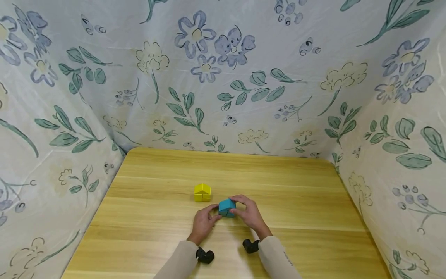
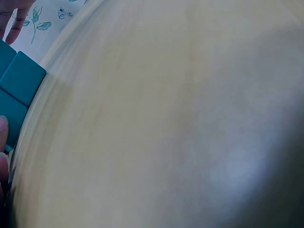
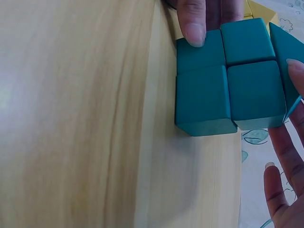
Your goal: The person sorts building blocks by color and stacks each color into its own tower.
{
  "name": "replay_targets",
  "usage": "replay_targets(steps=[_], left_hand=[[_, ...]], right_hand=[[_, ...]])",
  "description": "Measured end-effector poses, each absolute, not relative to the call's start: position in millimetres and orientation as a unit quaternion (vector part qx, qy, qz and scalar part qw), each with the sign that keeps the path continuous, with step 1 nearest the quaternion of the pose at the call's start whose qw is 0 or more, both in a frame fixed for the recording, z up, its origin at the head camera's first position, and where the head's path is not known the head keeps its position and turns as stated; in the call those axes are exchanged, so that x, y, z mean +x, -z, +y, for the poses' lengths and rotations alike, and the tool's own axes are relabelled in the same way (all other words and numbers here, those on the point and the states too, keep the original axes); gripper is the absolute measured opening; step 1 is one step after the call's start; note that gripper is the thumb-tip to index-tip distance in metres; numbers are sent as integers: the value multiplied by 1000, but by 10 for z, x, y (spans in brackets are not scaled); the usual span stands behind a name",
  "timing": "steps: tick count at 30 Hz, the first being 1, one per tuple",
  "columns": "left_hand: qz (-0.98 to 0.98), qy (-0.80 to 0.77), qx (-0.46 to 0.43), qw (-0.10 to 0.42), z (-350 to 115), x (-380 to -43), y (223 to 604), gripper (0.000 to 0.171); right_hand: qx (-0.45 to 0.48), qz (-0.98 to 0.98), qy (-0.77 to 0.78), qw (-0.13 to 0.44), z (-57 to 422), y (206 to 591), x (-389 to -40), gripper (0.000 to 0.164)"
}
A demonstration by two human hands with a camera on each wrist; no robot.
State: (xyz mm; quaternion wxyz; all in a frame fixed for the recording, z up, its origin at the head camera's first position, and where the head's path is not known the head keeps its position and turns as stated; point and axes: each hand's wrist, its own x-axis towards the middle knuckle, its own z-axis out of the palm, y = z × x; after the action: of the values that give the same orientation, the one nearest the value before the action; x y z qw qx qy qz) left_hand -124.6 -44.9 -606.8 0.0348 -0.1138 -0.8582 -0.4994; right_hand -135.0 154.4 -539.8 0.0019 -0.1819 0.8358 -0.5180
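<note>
A small stack of blue cubes [image 1: 230, 213] stands on the table, topped by a blue triangular block [image 1: 226, 204] like a roof. My right hand [image 1: 249, 213] pinches that triangular block between thumb and fingers. From the left, my left hand [image 1: 203, 224] holds the lower cubes, its thumb on the front face and fingers behind. In the right wrist view the cubes [image 3: 256, 90] fit closely together, with the triangular block [image 3: 287, 57] against their upper side. Part of the cubes [image 2: 23, 78] shows at the edge of the left wrist view.
Behind and left of the blue stack is a similar yellow block house [image 1: 203, 193] with a pitched top. The wooden table [image 1: 296, 186] is bordered by floral cloth [image 1: 223, 108] at the back and sides. Black wrist cameras [image 1: 251, 246] sit at both cuffs.
</note>
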Motion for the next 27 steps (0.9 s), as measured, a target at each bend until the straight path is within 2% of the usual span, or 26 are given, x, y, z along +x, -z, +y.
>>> replay_targets(steps=[13, 23, 27], left_hand=[[-858, 499, -114, 40, -442, -1244, 6075, 37], [-858, 499, -114, 38, -440, -1238, 6071, 38], [-859, 499, -108, 29, -440, -1243, 6068, 38]], right_hand=[[-174, 839, 516, 8, 1528, 5396, -1355, 39], [-159, 845, 510, 13, 1428, 5022, -1196, 40], [-153, 843, 516, 20, 1462, 5140, -1241, 43]])
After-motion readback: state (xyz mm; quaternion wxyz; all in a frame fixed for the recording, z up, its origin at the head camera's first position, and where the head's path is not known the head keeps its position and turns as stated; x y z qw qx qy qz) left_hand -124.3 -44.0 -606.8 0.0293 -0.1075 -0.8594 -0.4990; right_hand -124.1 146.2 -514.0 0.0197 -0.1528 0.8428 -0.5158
